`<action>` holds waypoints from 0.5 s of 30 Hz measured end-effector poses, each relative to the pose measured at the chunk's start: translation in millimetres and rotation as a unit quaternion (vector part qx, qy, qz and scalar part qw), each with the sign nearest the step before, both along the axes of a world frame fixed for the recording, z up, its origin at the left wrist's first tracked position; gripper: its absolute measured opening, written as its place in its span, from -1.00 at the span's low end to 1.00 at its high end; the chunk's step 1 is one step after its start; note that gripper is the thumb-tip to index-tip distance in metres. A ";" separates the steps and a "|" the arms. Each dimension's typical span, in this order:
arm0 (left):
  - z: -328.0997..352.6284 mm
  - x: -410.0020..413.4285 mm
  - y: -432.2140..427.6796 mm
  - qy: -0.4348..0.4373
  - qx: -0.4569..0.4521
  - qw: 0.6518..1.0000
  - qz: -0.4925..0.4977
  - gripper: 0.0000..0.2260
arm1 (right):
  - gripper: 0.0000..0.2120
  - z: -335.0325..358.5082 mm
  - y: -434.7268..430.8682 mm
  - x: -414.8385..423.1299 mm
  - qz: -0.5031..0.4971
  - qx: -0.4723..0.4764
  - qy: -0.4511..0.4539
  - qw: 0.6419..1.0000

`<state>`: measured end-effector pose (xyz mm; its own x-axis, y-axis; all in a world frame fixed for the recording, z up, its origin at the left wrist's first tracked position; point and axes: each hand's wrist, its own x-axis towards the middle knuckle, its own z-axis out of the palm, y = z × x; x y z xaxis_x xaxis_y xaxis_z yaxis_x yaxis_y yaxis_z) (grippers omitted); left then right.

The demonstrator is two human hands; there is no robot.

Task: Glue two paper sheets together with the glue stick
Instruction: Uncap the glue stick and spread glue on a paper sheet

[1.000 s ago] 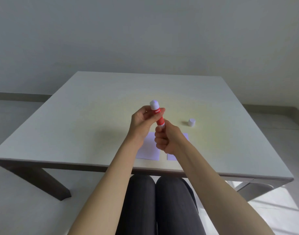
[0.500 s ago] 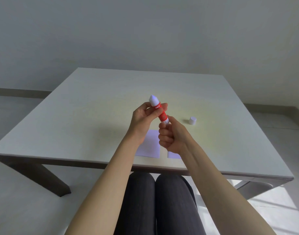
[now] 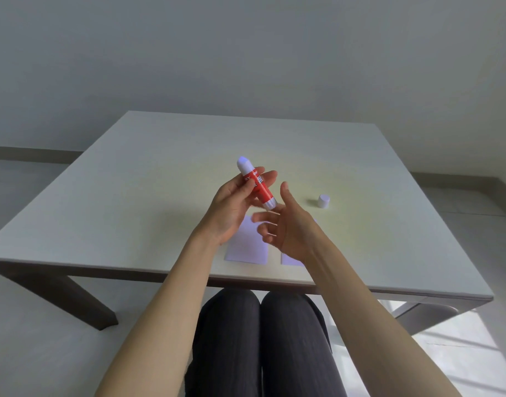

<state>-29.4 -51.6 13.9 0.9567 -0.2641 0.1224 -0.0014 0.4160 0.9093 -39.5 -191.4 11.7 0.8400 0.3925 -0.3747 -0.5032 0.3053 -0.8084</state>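
My left hand (image 3: 234, 207) holds a red glue stick (image 3: 259, 188) above the table, tilted, with its white glue end up and to the left and its white base down by my right hand. My right hand (image 3: 286, 230) is open just right of the stick's base, fingers spread, holding nothing. Two pale lilac paper sheets lie flat near the table's front edge: the left sheet (image 3: 247, 249) partly under my left wrist, the right sheet (image 3: 289, 259) mostly hidden by my right hand. The stick's white cap (image 3: 323, 201) stands on the table to the right.
The white square table (image 3: 131, 196) has a dark leg at the left (image 3: 74, 299). My knees in dark trousers (image 3: 260, 339) sit under its front edge. A grey wall stands behind.
My right hand has let go of the glue stick's base and opened. The stick has tilted further, and the left hand alone holds it now.
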 end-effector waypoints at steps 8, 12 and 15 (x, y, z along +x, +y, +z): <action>-1.4 1.6 8.8 -0.032 0.052 0.998 0.035 -0.76 | -0.82 -0.7 -4.9 -3.6 -0.045 0.012 -0.138 0.989; -5.5 3.1 4.5 -0.032 0.059 0.996 0.051 -0.81 | -0.76 2.8 -0.5 -5.4 -0.063 0.044 -0.038 0.996; -6.0 2.1 1.6 -0.048 0.083 0.995 0.038 -0.81 | -0.63 5.8 4.3 -5.8 -0.027 0.028 0.086 0.996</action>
